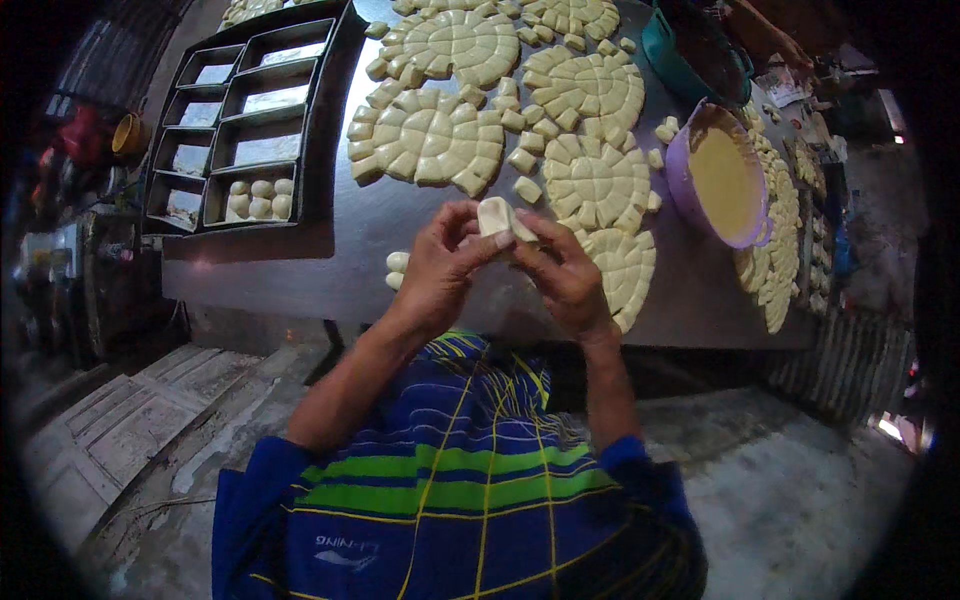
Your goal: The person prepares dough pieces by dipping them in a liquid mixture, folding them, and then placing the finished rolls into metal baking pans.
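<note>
Above the table's near edge, my left hand [447, 255] pinches a pale piece of dough [494, 214] between thumb and fingers. My right hand [568, 278] is closed against the other side of it, with pale dough at its fingertips too; whether that is one piece or two, I cannot tell. Two dough balls [397, 262] lie on the table just left of my left hand. Beyond my hands spread rounds of dough cut into small blocks [428, 138], with a further cut round [598, 180] near my right hand. Loose dough blocks [521, 159] lie between the rounds.
At the left stands a dark rack of rectangular tins [265, 150]; its nearest right tin holds several dough balls [260, 199]. A purple basin [690, 175] of yellowish mixture and a teal tub [660, 50] stand right. More cut dough [775, 230] lies beyond the basin.
</note>
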`<move>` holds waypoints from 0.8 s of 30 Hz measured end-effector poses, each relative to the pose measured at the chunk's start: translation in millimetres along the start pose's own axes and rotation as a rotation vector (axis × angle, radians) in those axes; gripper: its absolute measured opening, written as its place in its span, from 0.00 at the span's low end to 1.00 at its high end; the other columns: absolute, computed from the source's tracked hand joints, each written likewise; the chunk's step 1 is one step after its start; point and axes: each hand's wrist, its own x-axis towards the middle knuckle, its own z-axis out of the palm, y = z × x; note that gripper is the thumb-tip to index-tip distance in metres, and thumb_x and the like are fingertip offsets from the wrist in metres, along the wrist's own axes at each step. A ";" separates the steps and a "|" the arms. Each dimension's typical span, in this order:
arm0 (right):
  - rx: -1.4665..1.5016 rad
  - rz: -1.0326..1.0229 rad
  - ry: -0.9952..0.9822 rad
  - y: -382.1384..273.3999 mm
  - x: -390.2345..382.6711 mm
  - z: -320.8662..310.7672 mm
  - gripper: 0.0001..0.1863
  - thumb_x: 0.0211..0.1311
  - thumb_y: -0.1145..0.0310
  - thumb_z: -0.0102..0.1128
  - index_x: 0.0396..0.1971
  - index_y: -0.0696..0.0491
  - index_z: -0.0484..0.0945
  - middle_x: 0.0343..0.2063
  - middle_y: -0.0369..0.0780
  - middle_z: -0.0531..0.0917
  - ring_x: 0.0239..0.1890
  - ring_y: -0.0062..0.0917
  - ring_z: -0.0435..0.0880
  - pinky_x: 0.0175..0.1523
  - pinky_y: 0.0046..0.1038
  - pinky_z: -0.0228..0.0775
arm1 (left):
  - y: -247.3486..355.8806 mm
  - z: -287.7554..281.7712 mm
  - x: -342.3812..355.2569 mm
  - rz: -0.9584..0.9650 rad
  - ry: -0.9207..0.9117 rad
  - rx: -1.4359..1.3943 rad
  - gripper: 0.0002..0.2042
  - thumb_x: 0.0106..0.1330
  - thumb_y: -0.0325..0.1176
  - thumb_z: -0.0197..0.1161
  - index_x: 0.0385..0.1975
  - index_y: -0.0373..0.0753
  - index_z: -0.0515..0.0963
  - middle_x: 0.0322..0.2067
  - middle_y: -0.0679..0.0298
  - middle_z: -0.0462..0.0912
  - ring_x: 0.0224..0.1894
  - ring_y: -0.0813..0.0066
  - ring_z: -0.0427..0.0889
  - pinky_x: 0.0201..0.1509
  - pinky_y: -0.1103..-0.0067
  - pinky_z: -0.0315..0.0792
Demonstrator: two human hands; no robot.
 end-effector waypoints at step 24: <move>-0.136 -0.131 0.020 -56.4 44.2 19.1 0.21 0.51 0.75 0.69 0.48 0.56 0.80 0.40 0.42 0.81 0.41 0.33 0.84 0.44 0.30 0.78 | 7.2 -67.7 1.8 -0.321 -0.171 -0.214 0.14 0.70 0.40 0.61 0.48 0.38 0.75 0.39 0.65 0.82 0.39 0.76 0.82 0.38 0.79 0.78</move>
